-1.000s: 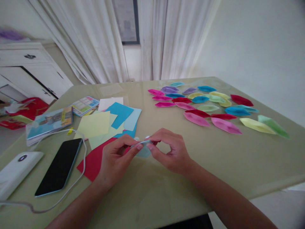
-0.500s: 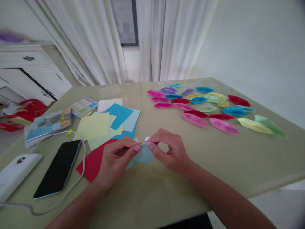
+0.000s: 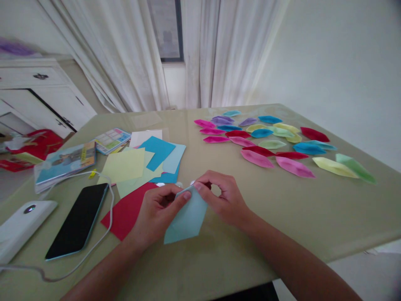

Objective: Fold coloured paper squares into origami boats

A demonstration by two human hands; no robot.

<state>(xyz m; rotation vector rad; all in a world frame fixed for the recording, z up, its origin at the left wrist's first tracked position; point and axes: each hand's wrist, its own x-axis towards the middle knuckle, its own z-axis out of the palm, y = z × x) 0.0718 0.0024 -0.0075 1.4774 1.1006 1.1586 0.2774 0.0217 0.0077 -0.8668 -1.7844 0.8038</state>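
Note:
A light blue folded paper [image 3: 187,218] lies in front of me on the olive table [image 3: 282,217], its top edge pinched from both sides. My left hand [image 3: 156,213] grips that edge with thumb and forefinger closed on it. From the right, my right hand [image 3: 224,200] pinches the same edge, its fingers curled. A red sheet [image 3: 125,211] lies partly under my left hand.
Several folded paper boats [image 3: 260,140] in pink, red, blue, yellow, green and purple cover the table's far right. A pile of coloured sheets [image 3: 140,163], a booklet [image 3: 67,161], a black phone [image 3: 79,219] with a white cable and a white device [image 3: 21,223] lie at the left.
The light blue paper has come down from a thin edge-on strip between my fingertips to a broad face lying toward me. Both hands stay pinched on its top edge.

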